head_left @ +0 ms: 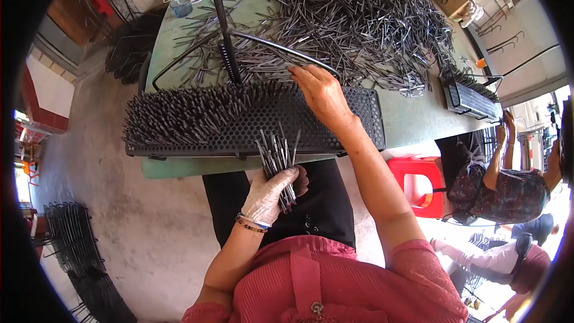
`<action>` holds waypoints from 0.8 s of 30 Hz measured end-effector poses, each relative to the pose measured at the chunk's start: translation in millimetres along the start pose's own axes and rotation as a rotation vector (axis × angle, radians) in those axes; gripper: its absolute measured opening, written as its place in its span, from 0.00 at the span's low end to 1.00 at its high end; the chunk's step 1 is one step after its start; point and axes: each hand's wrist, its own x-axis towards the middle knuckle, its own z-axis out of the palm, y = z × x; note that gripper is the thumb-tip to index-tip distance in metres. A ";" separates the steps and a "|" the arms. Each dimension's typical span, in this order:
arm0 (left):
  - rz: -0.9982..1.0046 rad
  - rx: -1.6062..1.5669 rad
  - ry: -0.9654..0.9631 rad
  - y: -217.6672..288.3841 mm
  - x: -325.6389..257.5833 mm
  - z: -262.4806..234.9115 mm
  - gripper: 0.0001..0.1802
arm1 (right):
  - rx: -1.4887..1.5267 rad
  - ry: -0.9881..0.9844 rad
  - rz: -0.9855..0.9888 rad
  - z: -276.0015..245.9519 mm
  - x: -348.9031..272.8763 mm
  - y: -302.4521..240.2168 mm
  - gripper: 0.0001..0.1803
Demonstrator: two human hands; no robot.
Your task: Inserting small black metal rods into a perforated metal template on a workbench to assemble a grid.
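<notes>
My left hand [270,196], in a pale glove, is closed round a bundle of thin dark metal rods [276,154], which point upward in front of my lap. Before me on the table stands a long black perforated rack [287,116]. Its left part is packed with upright rods [179,113], and a strip of them runs along the far edge toward the middle. My bare right hand [321,93] is over the rack's right half, near the far edge, with fingers bent and close together. Whatever its fingertips hold is hidden.
A big heap of loose rods [359,18] covers the back of the green table [406,116]. A black metal frame [216,6] rises behind the rack. At right are another filled rack [472,98], a red stool [418,182] and co-workers. Dark racks [72,233] stand on the floor at left.
</notes>
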 end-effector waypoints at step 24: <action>0.076 -0.009 0.000 6.8 -8.4 0.3 0.11 | 0.449 -0.313 0.630 -40.3 -28.4 -54.8 0.19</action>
